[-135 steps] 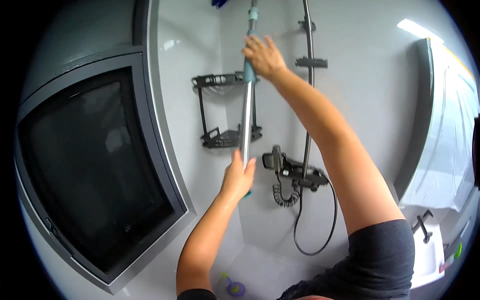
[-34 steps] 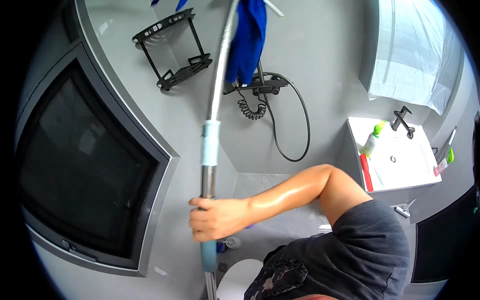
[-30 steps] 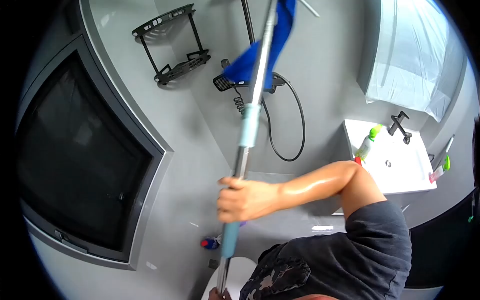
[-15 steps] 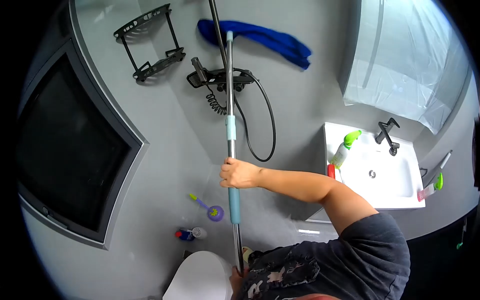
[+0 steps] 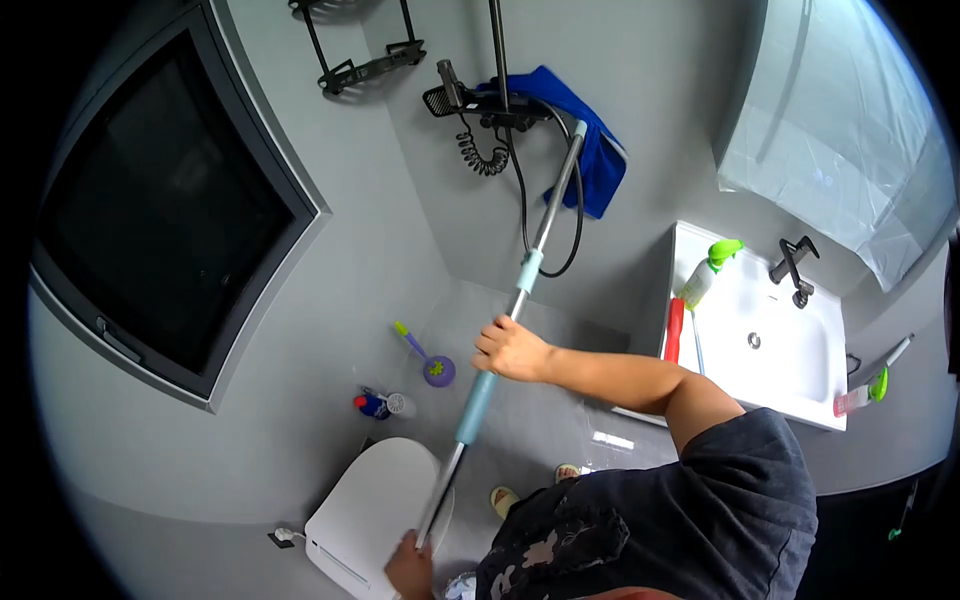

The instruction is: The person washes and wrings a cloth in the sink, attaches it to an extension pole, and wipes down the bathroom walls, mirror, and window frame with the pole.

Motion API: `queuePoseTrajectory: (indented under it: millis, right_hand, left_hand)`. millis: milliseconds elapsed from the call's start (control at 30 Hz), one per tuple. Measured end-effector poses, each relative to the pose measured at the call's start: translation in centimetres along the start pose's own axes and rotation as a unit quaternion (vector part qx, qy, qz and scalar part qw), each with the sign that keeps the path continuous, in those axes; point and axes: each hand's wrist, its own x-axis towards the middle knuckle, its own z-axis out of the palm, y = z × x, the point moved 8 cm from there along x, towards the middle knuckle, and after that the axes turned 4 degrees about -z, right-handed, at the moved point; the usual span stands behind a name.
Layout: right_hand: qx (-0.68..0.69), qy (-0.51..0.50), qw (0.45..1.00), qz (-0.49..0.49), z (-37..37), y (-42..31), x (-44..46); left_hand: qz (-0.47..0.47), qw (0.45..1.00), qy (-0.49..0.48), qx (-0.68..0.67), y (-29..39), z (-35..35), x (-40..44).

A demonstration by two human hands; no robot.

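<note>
A long-handled mop (image 5: 478, 405) with a metal and pale-blue pole slants across the view from lower left to upper right. Its blue cloth head (image 5: 600, 170) hangs against the grey wall, partly behind the shower fixture and hose. My right hand (image 5: 512, 350) is wrapped round the middle of the pole, just above the blue grip sleeve. Lower down, my left hand (image 5: 410, 568) is closed round the pole's bottom end, beside the white toilet (image 5: 375, 500); it is slightly blurred.
The black shower fixture (image 5: 490, 103) with its looping hose is on the wall. A white sink (image 5: 790, 350) holds a green-topped spray bottle (image 5: 708, 275) and a red-handled tool (image 5: 674, 332). A purple toilet brush holder (image 5: 438, 371) and bottles stand near the toilet. A dark window (image 5: 170, 220) is at left.
The cloth head has swung down and right along the wall, folding downward behind the hose. The pole now tilts right, and my left hand has moved left towards the toilet. The view has shifted.
</note>
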Motion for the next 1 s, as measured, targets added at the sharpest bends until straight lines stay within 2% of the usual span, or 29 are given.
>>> queuePoseTrajectory:
  millis: [33,67,133,167,200,233,333,367,400,500,567,600,633,667,733,767,800,833,900,967,1000]
  right_hand:
    - [-0.007,0.04,0.999,-0.001,-1.5,0.0,1.3]
    - [-0.006,0.039,0.999,0.002,-2.3,-0.1,2.6]
    - [-0.003,0.14,0.99,0.0,-5.9,-0.4,4.9]
    - [-0.001,0.139,0.99,0.004,-7.0,-0.6,6.1]
    - [-0.008,0.191,0.981,-0.015,-9.0,-1.1,6.9]
    - [-0.016,0.243,0.969,-0.035,-10.8,-1.8,7.4]
    - [-0.03,0.282,0.958,-0.041,-13.1,-3.5,8.1]
    - [-0.031,0.279,0.959,-0.036,-13.9,-4.1,8.2]
    - [-0.024,0.273,0.961,-0.026,-14.7,-4.7,8.3]
    - [0.004,0.245,0.97,0.003,-15.5,-5.8,8.4]
    - [0.044,0.186,0.981,0.028,-15.0,-5.8,8.4]
    - [0.042,0.183,0.982,0.031,-14.8,-5.7,8.0]
    - [0.05,0.153,0.986,0.04,-13.9,-5.3,7.8]
    - [0.057,0.124,0.99,0.046,-12.9,-4.9,7.4]
    - [0.049,0.153,0.985,0.06,-12.2,-3.7,5.4]
    - [0.039,0.181,0.98,0.072,-11.9,-2.8,4.3]
    - [0.005,0.238,0.969,0.067,-11.9,-2.0,3.1]
    - [0.002,0.236,0.969,0.066,-11.0,-0.9,2.4]
    - [-0.072,0.302,0.947,0.083,-11.0,1.0,0.5]
    - [-0.085,0.301,0.944,0.1,-10.2,3.3,-0.7]
    - [-0.093,0.307,0.942,0.104,-9.3,4.2,-1.1]
  left_hand:
    - [0.015,0.996,0.081,0.029,-0.8,-3.0,0.1]
    - [-0.016,0.994,0.062,0.09,-1.4,-6.0,0.5]
    - [-0.06,0.971,0.099,0.209,-3.0,-11.2,0.6]
    - [-0.013,0.954,0.182,0.238,-4.8,-12.8,0.1]
    - [0.009,0.944,0.244,0.223,-6.4,-14.7,-0.5]
    - [-0.23,0.955,0.18,0.049,-6.7,-18.7,-0.9]
    - [-0.255,0.947,0.193,0.022,-8.7,-21.1,-1.6]
    - [-0.044,0.92,0.355,0.158,-6.4,-22.9,-2.4]
    - [0.17,0.81,0.488,0.277,-3.6,-22.5,-4.9]
    - [0.139,0.802,0.511,0.276,-5.5,-21.7,-5.8]
    - [0.124,0.799,0.512,0.289,-5.6,-21.2,-6.2]
    - [-0.002,0.871,0.466,0.158,-7.8,-21.7,-5.2]
    - [-0.129,0.908,0.398,0.024,-10.4,-21.3,-4.5]
    - [-0.128,0.909,0.396,0.024,-11.2,-20.4,-4.0]
    - [0.022,0.87,0.456,0.186,-9.2,-18.0,-2.9]
    - [0.022,0.87,0.458,0.184,-7.8,-17.6,-2.7]
    - [0.036,0.904,0.4,0.145,-6.0,-16.3,-1.8]
    - [0.052,0.933,0.339,0.105,-3.9,-14.9,-1.0]
    - [0.098,0.937,0.328,0.067,0.5,-13.2,-0.8]
    - [0.141,0.936,0.311,0.086,3.7,-13.0,-0.2]
    - [0.153,0.974,0.166,-0.014,3.7,-10.8,1.8]
